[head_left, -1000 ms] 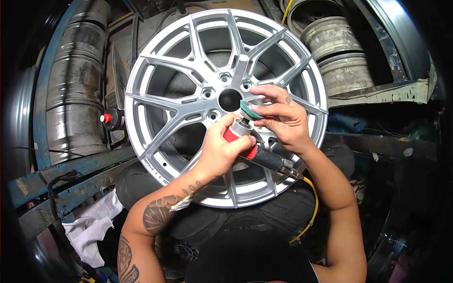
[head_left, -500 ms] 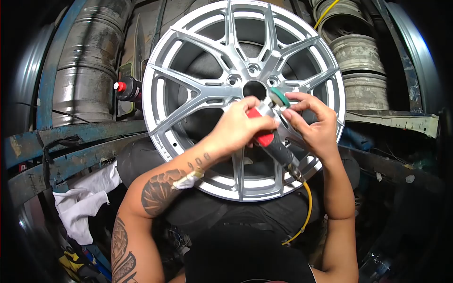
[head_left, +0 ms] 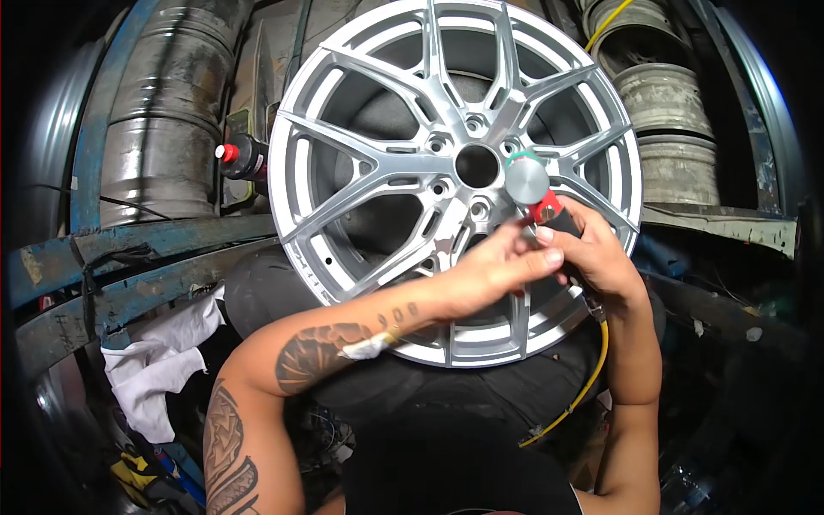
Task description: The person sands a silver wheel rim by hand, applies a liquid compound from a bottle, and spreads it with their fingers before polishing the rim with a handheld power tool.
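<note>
My right hand (head_left: 605,257) is wrapped round the black handle of a small air sander with a red collar (head_left: 546,208). The sander's round silver head (head_left: 527,182) faces up, and a green pad edge shows behind it. My left hand (head_left: 493,270) is close beside the handle, its thumb reaching toward my right fingers; its other fingers are smeared by motion. Under both hands lies a silver multi-spoke wheel rim (head_left: 403,163), face up across my lap. The sander's head overlaps the area right of the centre hole.
A yellow air hose (head_left: 602,352) curves down from the sander. A dark bottle with a red cap (head_left: 245,159) stands left of the rim. Blue metal rails (head_left: 189,236), a white cloth (head_left: 154,369) and stacked old rims (head_left: 665,103) flank me.
The sander has turned so its silver head faces up, and my right hand has moved from the green pad to the handle. My left hand has shifted down from the red collar.
</note>
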Available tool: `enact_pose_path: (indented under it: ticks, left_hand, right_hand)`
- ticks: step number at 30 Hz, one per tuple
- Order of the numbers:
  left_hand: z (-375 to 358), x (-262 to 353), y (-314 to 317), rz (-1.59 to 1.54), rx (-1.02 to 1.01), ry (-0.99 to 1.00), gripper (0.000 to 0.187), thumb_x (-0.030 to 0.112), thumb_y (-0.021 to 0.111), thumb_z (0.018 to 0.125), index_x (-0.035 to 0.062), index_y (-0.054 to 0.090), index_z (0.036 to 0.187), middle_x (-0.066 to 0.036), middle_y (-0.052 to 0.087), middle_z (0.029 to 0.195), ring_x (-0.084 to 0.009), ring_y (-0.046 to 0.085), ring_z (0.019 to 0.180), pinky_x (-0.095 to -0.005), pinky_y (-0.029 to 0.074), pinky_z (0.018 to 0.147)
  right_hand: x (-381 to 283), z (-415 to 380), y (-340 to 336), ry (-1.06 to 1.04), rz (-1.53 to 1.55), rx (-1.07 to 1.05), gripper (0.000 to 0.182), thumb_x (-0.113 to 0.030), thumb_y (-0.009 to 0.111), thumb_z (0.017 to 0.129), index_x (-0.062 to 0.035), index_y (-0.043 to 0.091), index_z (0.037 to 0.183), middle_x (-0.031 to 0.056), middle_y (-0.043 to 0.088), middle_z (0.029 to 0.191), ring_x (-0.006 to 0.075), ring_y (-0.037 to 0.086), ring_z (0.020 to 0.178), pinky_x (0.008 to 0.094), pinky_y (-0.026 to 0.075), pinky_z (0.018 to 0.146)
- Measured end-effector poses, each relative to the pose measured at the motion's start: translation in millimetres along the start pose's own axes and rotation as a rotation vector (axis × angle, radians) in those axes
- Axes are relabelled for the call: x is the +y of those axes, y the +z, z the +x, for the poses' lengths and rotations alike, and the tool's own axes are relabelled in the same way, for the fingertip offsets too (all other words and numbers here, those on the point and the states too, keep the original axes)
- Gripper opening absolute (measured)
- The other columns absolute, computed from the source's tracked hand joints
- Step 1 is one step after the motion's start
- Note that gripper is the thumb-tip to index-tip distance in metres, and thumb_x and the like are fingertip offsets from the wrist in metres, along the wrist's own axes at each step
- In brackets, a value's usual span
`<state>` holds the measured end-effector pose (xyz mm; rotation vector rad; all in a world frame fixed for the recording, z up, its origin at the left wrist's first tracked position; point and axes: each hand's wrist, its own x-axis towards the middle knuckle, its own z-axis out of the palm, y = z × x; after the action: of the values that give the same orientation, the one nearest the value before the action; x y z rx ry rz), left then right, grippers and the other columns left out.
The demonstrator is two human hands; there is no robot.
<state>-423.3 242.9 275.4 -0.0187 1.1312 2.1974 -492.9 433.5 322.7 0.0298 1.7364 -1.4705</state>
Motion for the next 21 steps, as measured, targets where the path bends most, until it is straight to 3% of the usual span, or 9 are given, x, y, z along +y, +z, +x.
enact_pose_path:
  ticks: [2, 3, 4, 7, 11, 17, 21]
  left_hand:
    - [4.5, -14.6, -0.1, -0.044, -0.026, -0.080, 0.060, 0.056, 0.063, 0.102, 0.0106, 0.050, 0.139, -0.003, 0.070, 0.114, -0.0076, 0.062, 0.101, -0.0262, 0.045, 0.078]
    - [4.4, -16.6, -1.6, -0.070, -0.051, -0.094, 0.058, 0.057, 0.061, 0.103, 0.0102, 0.050, 0.137, -0.003, 0.068, 0.115, -0.0118, 0.064, 0.106, -0.0297, 0.047, 0.087]
    - [4.3, -18.4, -3.3, -0.095, -0.076, -0.108, 0.056, 0.057, 0.058, 0.105, 0.0099, 0.050, 0.134, -0.004, 0.067, 0.116, -0.0160, 0.066, 0.110, -0.0332, 0.050, 0.097]
    - [-0.7, -24.5, 2.3, -0.463, 0.009, -0.151, 0.053, 0.054, 0.062, 0.104, 0.0087, 0.047, 0.127, -0.002, 0.063, 0.105, -0.0196, 0.071, 0.101, -0.0395, 0.054, 0.099]
    - [5.0, -22.4, -5.0, -0.408, 0.125, -0.151, 0.058, 0.051, 0.066, 0.102, 0.0080, 0.039, 0.129, -0.003, 0.055, 0.099, -0.0211, 0.072, 0.086, -0.0444, 0.060, 0.093]
    - [25.6, -17.0, -14.2, -0.349, 0.189, -0.094, 0.058, 0.048, 0.068, 0.102, 0.0064, 0.038, 0.129, -0.006, 0.050, 0.100, -0.0219, 0.071, 0.083, -0.0442, 0.065, 0.085]
    - [35.7, -20.3, -15.6, -0.413, 0.192, -0.036, 0.055, 0.042, 0.069, 0.102, 0.0065, 0.038, 0.129, -0.005, 0.049, 0.106, -0.0198, 0.068, 0.088, -0.0457, 0.066, 0.083]
  right_hand:
    - [2.4, 2.4, 2.5, 0.094, 0.064, -0.087, 0.044, -0.027, 0.074, 0.098, 0.0005, 0.060, 0.130, 0.0021, 0.066, 0.084, 0.0053, 0.057, 0.052, 0.0203, 0.044, 0.044]
    - [5.4, 3.6, 5.0, 0.117, 0.057, -0.110, 0.046, -0.030, 0.072, 0.100, 0.0010, 0.059, 0.132, 0.0025, 0.066, 0.084, 0.0058, 0.057, 0.050, 0.0205, 0.043, 0.042]
    - [6.5, 4.7, 8.6, 0.123, 0.098, -0.119, 0.041, -0.031, 0.069, 0.102, 0.0013, 0.060, 0.125, 0.0027, 0.065, 0.081, 0.0069, 0.058, 0.049, 0.0209, 0.044, 0.041]
    - [26.6, 12.2, 6.2, 0.143, 0.258, -0.174, 0.034, -0.033, 0.064, 0.105, 0.0008, 0.060, 0.112, 0.0039, 0.062, 0.075, 0.0102, 0.059, 0.047, 0.0224, 0.045, 0.038]
    - [32.9, 25.0, 10.9, 0.182, 0.352, -0.171, 0.040, -0.040, 0.057, 0.107, 0.0003, 0.060, 0.107, 0.0040, 0.059, 0.070, 0.0128, 0.059, 0.046, 0.0242, 0.045, 0.036]
    - [26.0, 40.2, 12.0, 0.331, 0.595, -0.092, 0.042, -0.045, 0.050, 0.109, -0.0047, 0.060, 0.106, 0.0053, 0.055, 0.066, 0.0140, 0.054, 0.039, 0.0242, 0.040, 0.031]
    - [22.6, 45.2, 4.4, 0.350, 0.613, -0.161, 0.041, -0.044, 0.051, 0.109, -0.0042, 0.060, 0.106, 0.0054, 0.055, 0.066, 0.0129, 0.050, 0.037, 0.0242, 0.038, 0.030]
